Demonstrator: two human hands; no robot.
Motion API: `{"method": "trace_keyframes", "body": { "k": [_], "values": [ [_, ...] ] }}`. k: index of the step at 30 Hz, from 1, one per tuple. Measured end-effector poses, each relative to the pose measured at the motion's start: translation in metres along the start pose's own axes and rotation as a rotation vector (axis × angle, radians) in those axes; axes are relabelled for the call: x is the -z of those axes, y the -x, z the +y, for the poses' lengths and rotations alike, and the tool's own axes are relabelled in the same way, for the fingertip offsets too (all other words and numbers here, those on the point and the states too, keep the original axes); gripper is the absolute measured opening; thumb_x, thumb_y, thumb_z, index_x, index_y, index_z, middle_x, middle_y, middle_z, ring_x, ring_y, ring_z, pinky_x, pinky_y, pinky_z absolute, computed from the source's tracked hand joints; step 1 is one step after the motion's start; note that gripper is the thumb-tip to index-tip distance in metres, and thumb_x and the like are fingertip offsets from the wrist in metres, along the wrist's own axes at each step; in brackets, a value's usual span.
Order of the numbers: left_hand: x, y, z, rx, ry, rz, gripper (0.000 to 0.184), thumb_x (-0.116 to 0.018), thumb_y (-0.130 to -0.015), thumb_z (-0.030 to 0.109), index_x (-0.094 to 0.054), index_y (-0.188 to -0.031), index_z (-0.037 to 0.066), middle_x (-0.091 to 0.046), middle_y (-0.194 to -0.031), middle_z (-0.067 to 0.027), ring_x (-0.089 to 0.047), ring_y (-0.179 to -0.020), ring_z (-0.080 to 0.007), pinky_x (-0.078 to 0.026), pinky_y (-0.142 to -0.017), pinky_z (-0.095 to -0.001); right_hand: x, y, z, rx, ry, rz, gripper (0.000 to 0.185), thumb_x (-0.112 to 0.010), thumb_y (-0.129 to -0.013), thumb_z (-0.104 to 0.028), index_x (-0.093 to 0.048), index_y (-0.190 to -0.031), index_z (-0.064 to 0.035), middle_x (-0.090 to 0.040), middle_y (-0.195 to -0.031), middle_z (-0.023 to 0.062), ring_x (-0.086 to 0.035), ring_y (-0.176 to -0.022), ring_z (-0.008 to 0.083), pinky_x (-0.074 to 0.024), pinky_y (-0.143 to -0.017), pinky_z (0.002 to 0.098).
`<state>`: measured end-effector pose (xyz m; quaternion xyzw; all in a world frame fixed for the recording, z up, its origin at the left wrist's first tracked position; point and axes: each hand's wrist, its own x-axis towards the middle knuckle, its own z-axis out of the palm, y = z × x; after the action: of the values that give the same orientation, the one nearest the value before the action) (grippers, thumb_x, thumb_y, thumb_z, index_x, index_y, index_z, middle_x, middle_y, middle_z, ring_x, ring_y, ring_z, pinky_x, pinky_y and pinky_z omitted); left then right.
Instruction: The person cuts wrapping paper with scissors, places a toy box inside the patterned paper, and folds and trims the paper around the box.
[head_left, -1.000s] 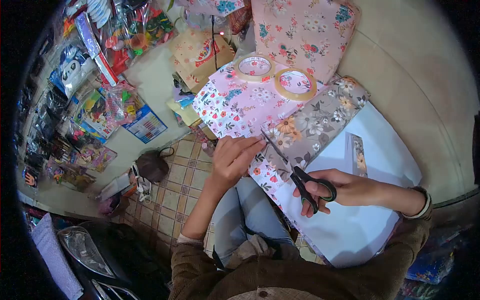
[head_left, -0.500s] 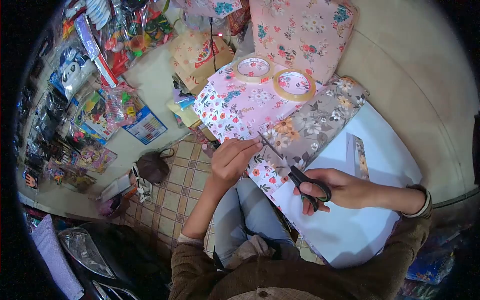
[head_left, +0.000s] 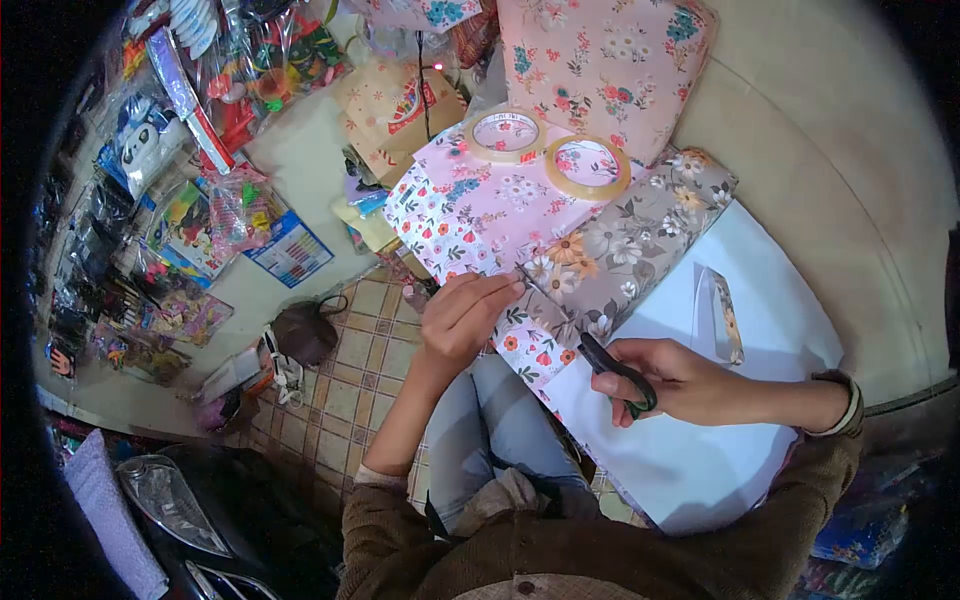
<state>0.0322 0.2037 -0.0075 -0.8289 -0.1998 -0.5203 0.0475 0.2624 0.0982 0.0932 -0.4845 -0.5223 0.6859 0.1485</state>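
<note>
My right hand (head_left: 675, 385) holds scissors (head_left: 615, 370) with black and green handles, fingers through the loops. Their blades point up and left along the near end of grey floral wrapping paper (head_left: 625, 245), and the handles are close together. At that paper's left corner, beside the blade tips, my left hand (head_left: 465, 315) is closed in a pinch; the fingertips partly hide what they grip. The grey paper lies folded over, with its white underside (head_left: 700, 440) spread to the right. On that white side rests a narrow floral strip (head_left: 728, 325).
Two tape rolls (head_left: 505, 137) (head_left: 588, 168) lie on pink floral paper (head_left: 500, 190). Behind stands a pink floral package (head_left: 610, 70). Packaged toys (head_left: 210, 225) hang at left. Below are a tiled floor (head_left: 350, 370) and a motorbike's front (head_left: 190, 510).
The scissors' handles have come together in my right hand, so the blades have closed. My left hand has stayed at the paper's corner.
</note>
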Motion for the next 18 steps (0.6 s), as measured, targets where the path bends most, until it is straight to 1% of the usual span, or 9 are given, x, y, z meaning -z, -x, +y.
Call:
{"method": "trace_keyframes", "body": {
  "k": [3,7,9,12,18],
  "values": [
    [-0.001,0.002,0.0,0.003,0.003,0.018,0.024,-0.063,-0.068,-0.003,-0.069,-0.091,0.001,-0.068,-0.091,-0.0119,-0.064,-0.076,-0.0219,-0.052,-0.068,-0.0331,0.005,-0.001,0.0,0.018,-0.081,-0.054,0.027,-0.055,-0.095,-0.03,-0.052,-0.098,-0.0028,-0.057,-0.076,0.0001,-0.055,-0.072,0.005,-0.0439,-0.062,0.0213],
    [-0.002,0.002,0.001,0.032,0.022,0.015,0.023,-0.064,-0.067,-0.004,-0.069,-0.09,0.0,-0.068,-0.091,-0.0125,-0.064,-0.076,-0.0222,-0.053,-0.068,-0.0331,0.006,-0.006,-0.006,-0.009,-0.077,-0.064,0.031,-0.055,-0.095,-0.032,-0.053,-0.1,-0.0017,-0.059,-0.075,0.0017,-0.055,-0.067,0.0043,-0.0412,-0.056,0.0204],
    [-0.001,0.001,0.002,0.011,0.02,0.006,0.023,-0.064,-0.068,-0.004,-0.069,-0.089,0.0,-0.068,-0.092,-0.0125,-0.065,-0.077,-0.0223,-0.053,-0.068,-0.0332,0.01,-0.011,-0.009,-0.022,-0.05,-0.092,0.032,-0.054,-0.095,-0.033,-0.053,-0.101,-0.0016,-0.061,-0.075,0.0029,-0.055,-0.065,0.0041,-0.0397,-0.053,0.02],
    [0.0,0.0,0.0,-0.007,0.022,-0.003,0.022,-0.063,-0.068,-0.004,-0.069,-0.089,-0.001,-0.068,-0.092,-0.0122,-0.065,-0.079,-0.0223,-0.053,-0.069,-0.0333,0.011,-0.015,-0.002,0.041,-0.085,-0.112,0.034,-0.054,-0.095,-0.035,-0.054,-0.101,-0.0017,-0.063,-0.076,0.0046,-0.055,-0.064,0.0042,-0.0371,-0.049,0.0197],
    [-0.001,0.002,0.0,0.006,0.027,0.0,0.023,-0.063,-0.069,-0.003,-0.069,-0.091,-0.001,-0.068,-0.093,-0.012,-0.065,-0.08,-0.0223,-0.053,-0.07,-0.0338,0.002,-0.011,-0.006,0.002,-0.108,-0.008,0.029,-0.058,-0.093,-0.032,-0.054,-0.098,-0.0032,-0.058,-0.076,0.0007,-0.056,-0.065,0.0051,-0.0432,-0.056,0.0213]
  ]
}}
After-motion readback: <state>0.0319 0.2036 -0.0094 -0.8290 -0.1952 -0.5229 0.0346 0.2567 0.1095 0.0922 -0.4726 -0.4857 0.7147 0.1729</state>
